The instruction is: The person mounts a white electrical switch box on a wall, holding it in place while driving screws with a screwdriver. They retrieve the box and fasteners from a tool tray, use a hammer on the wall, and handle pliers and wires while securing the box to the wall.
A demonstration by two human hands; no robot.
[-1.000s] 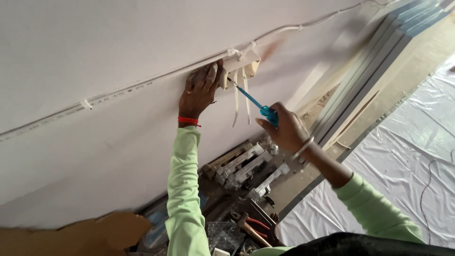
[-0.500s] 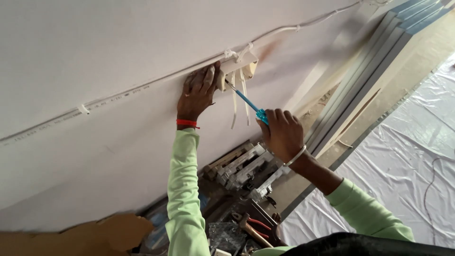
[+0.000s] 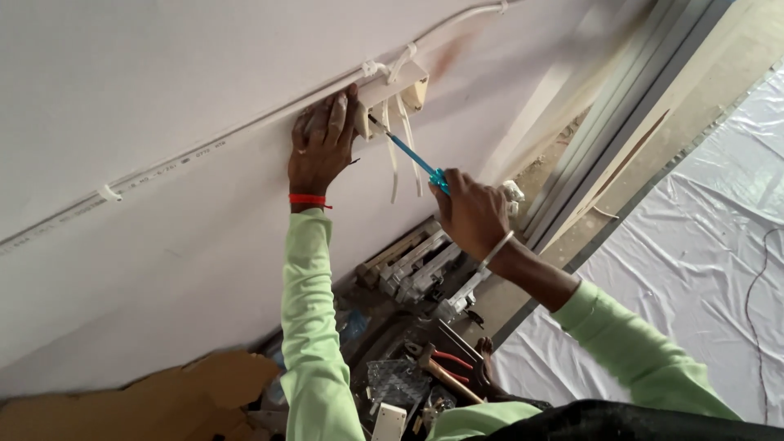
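Screwdriver (image 3: 412,157) with a translucent blue handle and a thin dark shaft runs slantwise from the right hand (image 3: 472,214) up to a small white junction box (image 3: 394,94) fixed on the pale wall (image 3: 163,90); its tip meets the lower left edge of the box, right beside the left hand (image 3: 322,147). Only the upper part of the blue handle shows, since the right hand's fingers are curled tight around the rest, just below and to the right of the box. The left hand lies flat on the wall, touching the box's left side, fingers straight and close together, gripping nothing. A red band (image 3: 308,199) circles that wrist above a light green sleeve (image 3: 314,327). White cable (image 3: 188,155) runs along the wall into the box from the left and leaves it toward the upper right, and loose white cable ties (image 3: 400,151) hang down from the box behind the screwdriver. Well below the box, at the foot of the wall, lie white metal fittings (image 3: 420,273) and a jumble of tools, among them red-handled pliers (image 3: 445,359). White plastic sheeting (image 3: 694,261) covers the floor far to the right of the box.
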